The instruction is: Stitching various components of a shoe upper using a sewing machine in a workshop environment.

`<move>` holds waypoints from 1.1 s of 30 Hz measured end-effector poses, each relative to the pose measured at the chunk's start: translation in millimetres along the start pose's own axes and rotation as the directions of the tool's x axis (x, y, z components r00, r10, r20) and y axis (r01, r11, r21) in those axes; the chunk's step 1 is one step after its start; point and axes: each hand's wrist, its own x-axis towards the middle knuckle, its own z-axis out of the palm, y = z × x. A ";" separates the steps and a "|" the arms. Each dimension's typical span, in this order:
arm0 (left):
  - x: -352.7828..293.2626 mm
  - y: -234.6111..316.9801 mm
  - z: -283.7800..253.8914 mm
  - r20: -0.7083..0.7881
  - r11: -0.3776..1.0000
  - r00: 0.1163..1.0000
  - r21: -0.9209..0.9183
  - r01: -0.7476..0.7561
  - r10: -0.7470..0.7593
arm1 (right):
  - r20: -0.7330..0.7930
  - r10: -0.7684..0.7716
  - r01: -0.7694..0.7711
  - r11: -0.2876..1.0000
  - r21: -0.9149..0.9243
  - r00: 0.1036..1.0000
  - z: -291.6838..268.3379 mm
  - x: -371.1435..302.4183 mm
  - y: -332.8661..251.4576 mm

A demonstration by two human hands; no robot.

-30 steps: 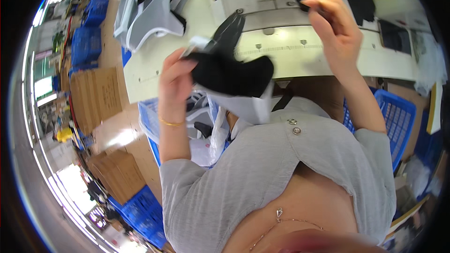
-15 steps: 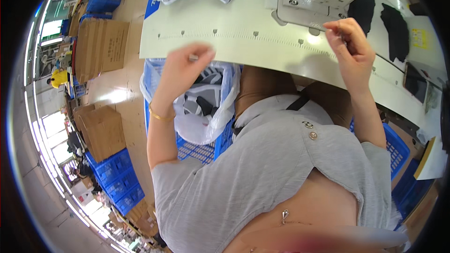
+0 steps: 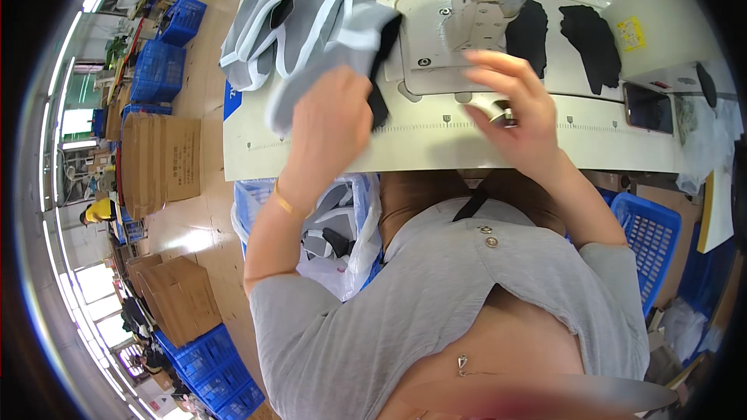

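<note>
Grey piece (image 3: 342,53) near printed ruler (image 3: 420,125)

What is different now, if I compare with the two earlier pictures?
The left hand has let go of the black-and-grey piece seen in it first; after showing empty by the table's near edge, it moved forward to a grey piece with white edging, by the pile. Blur hides its grip. The right hand stays raised near the sewing machine; two black pieces still lie on the table.

White-edged grey fabric piece (image 3: 310,76), plain black cutouts (image 3: 589,45), pale green-white tabletop (image 3: 303,157)
</note>
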 end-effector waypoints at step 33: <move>31.0 67.0 52.4 0.266 0.539 0.944 -0.775 0.331 -0.196 | -0.176 0.110 -0.207 0.541 -0.815 0.978 -117.6 -52.3 97.6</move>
